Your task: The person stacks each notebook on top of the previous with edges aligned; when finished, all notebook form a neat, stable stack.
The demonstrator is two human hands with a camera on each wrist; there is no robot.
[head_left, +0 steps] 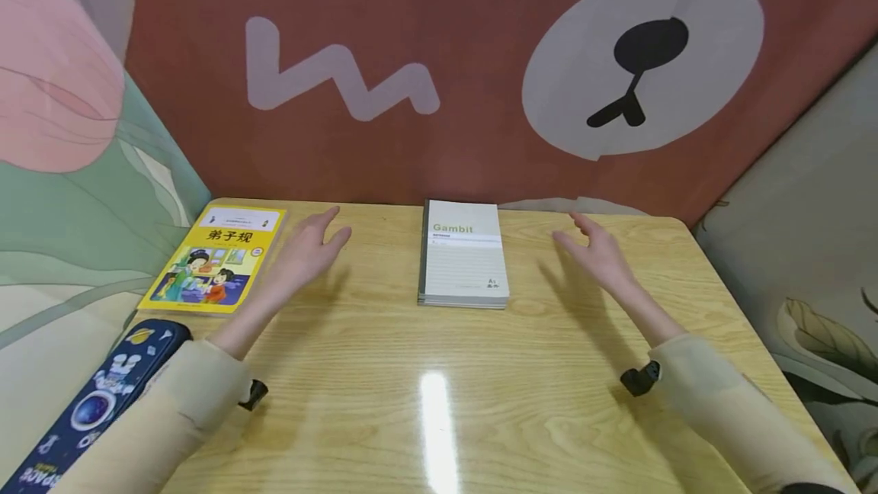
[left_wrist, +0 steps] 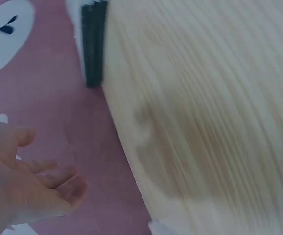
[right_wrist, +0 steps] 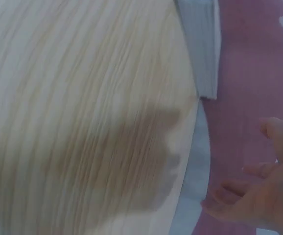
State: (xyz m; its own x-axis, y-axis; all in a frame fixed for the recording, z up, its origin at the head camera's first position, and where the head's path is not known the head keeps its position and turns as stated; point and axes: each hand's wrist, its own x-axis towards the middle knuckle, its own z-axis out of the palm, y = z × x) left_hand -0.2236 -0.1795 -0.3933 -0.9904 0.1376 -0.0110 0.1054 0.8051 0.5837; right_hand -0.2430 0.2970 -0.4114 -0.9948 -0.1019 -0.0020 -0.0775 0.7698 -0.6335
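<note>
A grey-white "Gambit" notebook lies flat at the back middle of the wooden table. My left hand hovers to its left, fingers relaxed and holding nothing. To the notebook's right my right hand hovers the same way, also holding nothing. The left wrist view shows my left hand's fingers loosely spread above the table edge, with the notebook's dark spine beyond. In the right wrist view my right hand's fingers hang beside the notebook's page edge.
A yellow picture book lies at the table's back left. A dark blue space-print pencil case sits at the left edge. A red-brown bear-face cloth rises behind the table, with patterned cloths on both sides.
</note>
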